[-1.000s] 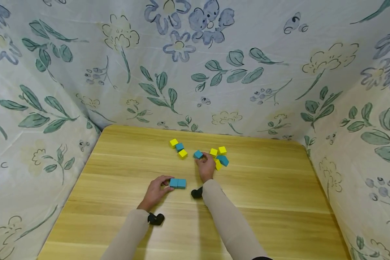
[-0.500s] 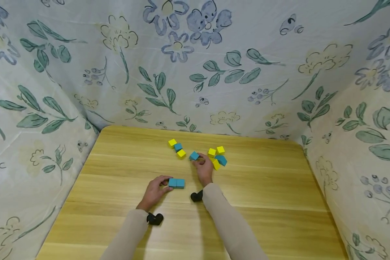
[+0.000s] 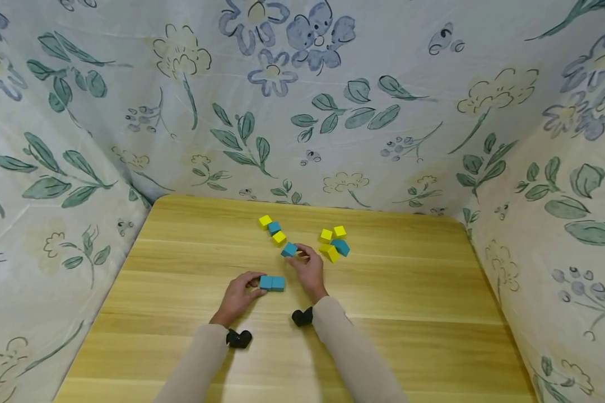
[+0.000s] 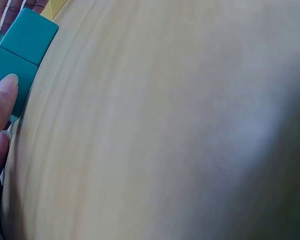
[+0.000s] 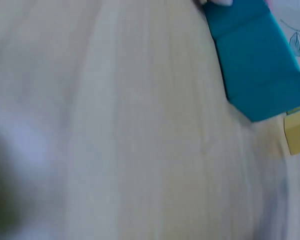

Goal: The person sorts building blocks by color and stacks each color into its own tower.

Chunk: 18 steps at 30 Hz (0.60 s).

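Two blue blocks stand side by side on the wooden table. My left hand pinches the left one, fingers at its far side and thumb on its near side. Beyond them, my right hand pinches another blue block at its right side, its thumb and forefinger reaching around it. In the right wrist view this blue block fills the upper right, one fingertip showing at its top edge.
A yellow block, a blue block and another yellow block form a slanting row at the back. Right of them, several yellow blocks cluster around a blue piece. Flowered cloth hangs behind the wooden table.
My right hand has moved left and toward me with the blue block, away from the cluster of yellow blocks. The left hand keeps its hold on the paired blue blocks.
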Motion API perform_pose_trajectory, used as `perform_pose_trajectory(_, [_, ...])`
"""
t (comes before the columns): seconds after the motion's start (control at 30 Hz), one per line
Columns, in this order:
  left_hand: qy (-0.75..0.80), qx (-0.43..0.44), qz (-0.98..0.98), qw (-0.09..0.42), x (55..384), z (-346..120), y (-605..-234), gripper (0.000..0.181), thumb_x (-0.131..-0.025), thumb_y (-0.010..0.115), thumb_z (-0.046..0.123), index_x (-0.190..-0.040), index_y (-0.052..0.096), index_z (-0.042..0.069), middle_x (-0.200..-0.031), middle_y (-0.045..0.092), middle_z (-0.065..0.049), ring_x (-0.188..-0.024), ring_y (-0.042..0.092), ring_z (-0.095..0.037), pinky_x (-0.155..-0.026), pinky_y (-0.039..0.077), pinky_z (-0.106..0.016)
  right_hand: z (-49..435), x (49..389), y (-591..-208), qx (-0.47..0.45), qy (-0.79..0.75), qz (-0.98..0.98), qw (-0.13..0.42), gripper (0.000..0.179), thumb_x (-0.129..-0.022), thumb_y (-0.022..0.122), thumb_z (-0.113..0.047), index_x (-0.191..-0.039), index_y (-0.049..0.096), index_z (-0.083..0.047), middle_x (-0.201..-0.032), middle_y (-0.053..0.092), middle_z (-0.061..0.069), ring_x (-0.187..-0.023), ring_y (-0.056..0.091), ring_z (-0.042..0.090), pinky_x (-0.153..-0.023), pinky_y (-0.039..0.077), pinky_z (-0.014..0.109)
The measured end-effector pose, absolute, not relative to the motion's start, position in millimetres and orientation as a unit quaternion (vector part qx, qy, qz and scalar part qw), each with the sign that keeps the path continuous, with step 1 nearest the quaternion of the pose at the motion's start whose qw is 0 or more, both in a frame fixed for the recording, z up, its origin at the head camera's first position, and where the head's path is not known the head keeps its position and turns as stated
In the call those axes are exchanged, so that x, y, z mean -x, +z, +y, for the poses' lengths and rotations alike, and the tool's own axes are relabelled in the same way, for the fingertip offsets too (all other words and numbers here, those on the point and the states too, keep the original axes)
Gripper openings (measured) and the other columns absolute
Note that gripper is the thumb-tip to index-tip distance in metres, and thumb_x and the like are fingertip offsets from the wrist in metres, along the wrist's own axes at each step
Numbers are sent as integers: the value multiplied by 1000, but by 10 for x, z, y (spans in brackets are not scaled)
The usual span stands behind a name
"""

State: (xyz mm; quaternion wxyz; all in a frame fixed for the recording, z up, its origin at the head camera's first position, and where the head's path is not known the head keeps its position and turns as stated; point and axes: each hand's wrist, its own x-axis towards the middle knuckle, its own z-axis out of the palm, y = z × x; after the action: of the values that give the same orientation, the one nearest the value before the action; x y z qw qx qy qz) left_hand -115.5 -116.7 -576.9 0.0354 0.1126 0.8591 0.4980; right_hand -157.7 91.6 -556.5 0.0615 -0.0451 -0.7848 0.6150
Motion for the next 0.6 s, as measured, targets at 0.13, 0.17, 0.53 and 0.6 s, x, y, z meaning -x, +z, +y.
perform_pose_trajectory(0.13, [496,-117,860,31,1160,-1173,-5777,39,-78,79,9,-115,69,10,-88,61,2,-84,56,-15,-81,49,-40,865,1503,-5507,26,613,-788,52,37,-83,77,-18,-117,68,-8,-109,65,7,-100,56,26,-85,42,35])
perform_pose_trajectory(0.17, [495,-119,860,28,1164,-1175,-5780,39,-78,79,9,-115,69,10,-88,61,2,-84,56,-15,-81,49,-40,853,1485,-5491,23,612,-789,48,36,-83,77,-18,-117,67,-9,-110,65,7,-101,56,26,-85,42,36])
perform_pose_trajectory(0.53, [496,-115,860,26,1169,-1175,-5799,39,-78,79,9,-115,69,7,-88,61,1,-84,55,-16,-81,48,-41,756,1286,-5489,-32,591,-806,20,35,-85,75,-18,-119,67,-14,-118,63,4,-110,54,26,-96,39,46])
perform_pose_trajectory(0.6, [492,-116,862,26,1166,-1175,-5798,39,-78,79,9,-115,68,6,-87,60,1,-84,55,-16,-80,48,-41,743,1260,-5500,-47,591,-805,14,36,-86,75,-19,-120,66,-13,-119,63,3,-111,54,26,-96,39,47])
